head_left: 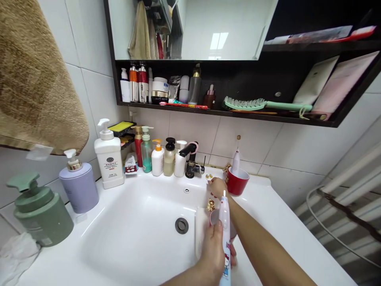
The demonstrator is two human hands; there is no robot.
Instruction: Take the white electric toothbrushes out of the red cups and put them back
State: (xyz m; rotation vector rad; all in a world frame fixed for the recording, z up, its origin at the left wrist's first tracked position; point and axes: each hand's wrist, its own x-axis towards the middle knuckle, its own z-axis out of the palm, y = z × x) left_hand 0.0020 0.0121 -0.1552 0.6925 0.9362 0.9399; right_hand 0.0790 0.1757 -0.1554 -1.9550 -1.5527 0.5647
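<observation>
Big white sink, with a toothbrush handle over its right side.
The right hand is at the sink's back right; I can't tell if its fingers pinch anything. The left hand curls its fingers around the handle. A red cup stands at the sink's back right corner. Two tiny gold bits lie on the sink's back edge.

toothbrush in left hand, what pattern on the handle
The toothbrush handle has a cartoon print; head view.

Counted slim pale plastic electric toothbrushes: two. Round red cups with white insides: two, one mostly hidden. White bench carried eight pump-topped plastic bottles and one black faucet. Dark open shelf held one mint-green hairbrush and two leaning tubes.
</observation>
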